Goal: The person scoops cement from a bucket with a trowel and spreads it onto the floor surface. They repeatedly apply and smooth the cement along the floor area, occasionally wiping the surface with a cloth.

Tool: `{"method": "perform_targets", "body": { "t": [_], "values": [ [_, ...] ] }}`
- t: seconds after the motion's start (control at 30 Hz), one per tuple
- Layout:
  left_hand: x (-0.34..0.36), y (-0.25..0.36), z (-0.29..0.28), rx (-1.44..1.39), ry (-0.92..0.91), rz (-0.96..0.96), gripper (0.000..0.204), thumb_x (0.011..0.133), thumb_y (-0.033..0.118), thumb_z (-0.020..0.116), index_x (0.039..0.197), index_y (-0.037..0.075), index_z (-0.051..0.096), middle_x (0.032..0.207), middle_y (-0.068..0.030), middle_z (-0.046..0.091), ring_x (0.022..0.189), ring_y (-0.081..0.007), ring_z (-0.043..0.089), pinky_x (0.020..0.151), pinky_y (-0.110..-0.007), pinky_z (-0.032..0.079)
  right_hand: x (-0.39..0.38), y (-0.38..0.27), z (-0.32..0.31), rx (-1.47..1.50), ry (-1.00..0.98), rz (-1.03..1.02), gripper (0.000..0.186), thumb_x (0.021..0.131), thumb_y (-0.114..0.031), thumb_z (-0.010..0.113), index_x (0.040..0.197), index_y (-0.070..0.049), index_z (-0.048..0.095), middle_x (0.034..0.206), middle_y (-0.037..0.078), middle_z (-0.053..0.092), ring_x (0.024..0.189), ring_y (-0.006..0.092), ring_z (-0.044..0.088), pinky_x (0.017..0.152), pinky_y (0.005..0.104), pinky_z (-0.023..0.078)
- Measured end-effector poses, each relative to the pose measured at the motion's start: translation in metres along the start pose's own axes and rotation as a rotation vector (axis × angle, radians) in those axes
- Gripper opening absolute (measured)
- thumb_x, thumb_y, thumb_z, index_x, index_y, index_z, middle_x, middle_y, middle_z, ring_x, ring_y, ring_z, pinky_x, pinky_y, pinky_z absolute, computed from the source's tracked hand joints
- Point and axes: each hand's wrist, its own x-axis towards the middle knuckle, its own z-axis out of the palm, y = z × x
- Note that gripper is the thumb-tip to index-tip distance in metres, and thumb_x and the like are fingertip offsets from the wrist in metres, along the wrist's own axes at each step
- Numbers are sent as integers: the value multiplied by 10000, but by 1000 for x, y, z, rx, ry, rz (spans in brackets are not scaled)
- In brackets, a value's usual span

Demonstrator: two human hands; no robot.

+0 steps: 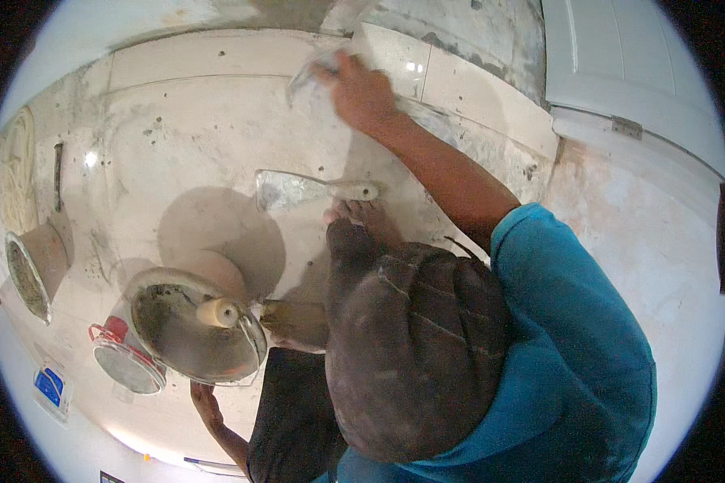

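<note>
Two hands [361,95] [205,402], three buckets [217,270] [52,249] [115,325], one floor-laid scraper [310,189], one coil [18,173]

No lettering, label, number or sign can be read on anything here.

Right hand [364,90] blurred at upper centre, pale item [312,71] in it too smeared to identify, left hand [206,402] at lower left partly hidden by bucket [167,310]

Right grip [364,95] on blurred pale object [308,78]; left grip [207,404] at bucket [222,271] rim; scraper [290,190] on floor [201,137].
</note>
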Motion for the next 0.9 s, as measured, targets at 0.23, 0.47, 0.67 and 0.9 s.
{"method": "perform_targets", "body": {
  "t": [0.23, 0.47, 0.67, 0.9],
  "values": [
    [-14, 30, 15, 37, 103, -60, 477, 1004, 325, 517, 1380, 34, 490, 1310, -94, 568, 1169, -224, 559, 1006, -386, 423, -16, 17, 30, 202, -125, 155, 585, 823, -161, 677, 1386, -231, 534, 1165, 71, 503, 934, 220, 635, 757, 373, 567],
    [-10, 12, 0, 82, 137, 8, 397, 1019, 289, 482, 1325, 43, 543, 1285, -75, 586, 1191, -210, 540, 1023, -388, 408, -6, 47, -111, 187, 782, -10, 683, 607, 12, 722, 1251, -213, 689, 941, 45, 561, 781, 193, 591, 600, 296, 525],
    [-1, 3, -6, 58, 88, 9, 414, 1013, 317, 494, 1321, 45, 546, 1278, -82, 585, 1194, -209, 536, 1029, -391, 403, 35, 67, -22, -71, 662, -174, 630, 688, -52, 686, 1242, -351, 675, 996, 15, 562, 753, 199, 617, 534, 319, 515],
    [-25, 38, 13, 169, 171, -103, 454, 982, 414, 534, 1264, 61, 577, 1199, -57, 616, 1128, -186, 562, 968, -378, 399, 23, 69, 6, 25, 662, -30, 641, 700, -53, 634, 1238, -399, 668, 900, 8, 577, 664, 183, 614, 469, 315, 496]
  ]
}}
